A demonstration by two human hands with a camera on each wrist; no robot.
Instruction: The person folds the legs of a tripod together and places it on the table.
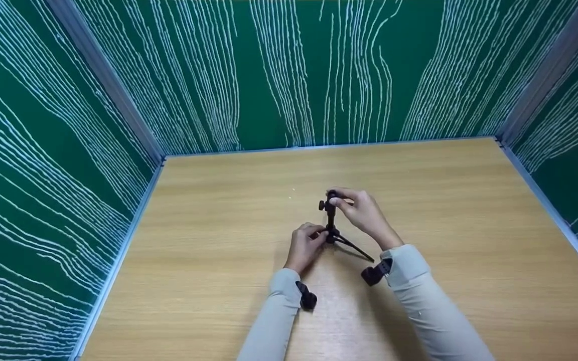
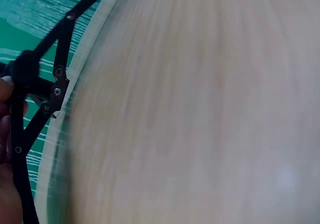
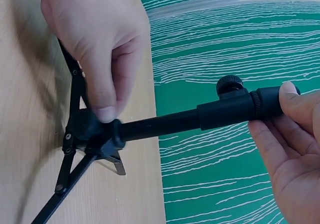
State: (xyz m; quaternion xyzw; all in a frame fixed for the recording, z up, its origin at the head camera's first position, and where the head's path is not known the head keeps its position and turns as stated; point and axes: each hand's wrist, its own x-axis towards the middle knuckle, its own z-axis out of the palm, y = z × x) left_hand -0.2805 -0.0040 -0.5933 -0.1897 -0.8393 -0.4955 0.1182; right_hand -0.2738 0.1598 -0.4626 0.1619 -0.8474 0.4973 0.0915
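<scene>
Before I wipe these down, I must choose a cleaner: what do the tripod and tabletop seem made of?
Tripod legs: probably metal, satin black, with pale rivets showing.
Tripod knob: black plastic or metal, ridged; the look leaves it open.
Tabletop: wood or wood-look laminate with a slight sheen, judging by streaky grain and soft glare.

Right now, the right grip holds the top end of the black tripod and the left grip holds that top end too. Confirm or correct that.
Not quite: the left grip is lower down, at the hub where the legs meet, as the right wrist view shows. The right grip does hold the top end of the black tripod.
</scene>
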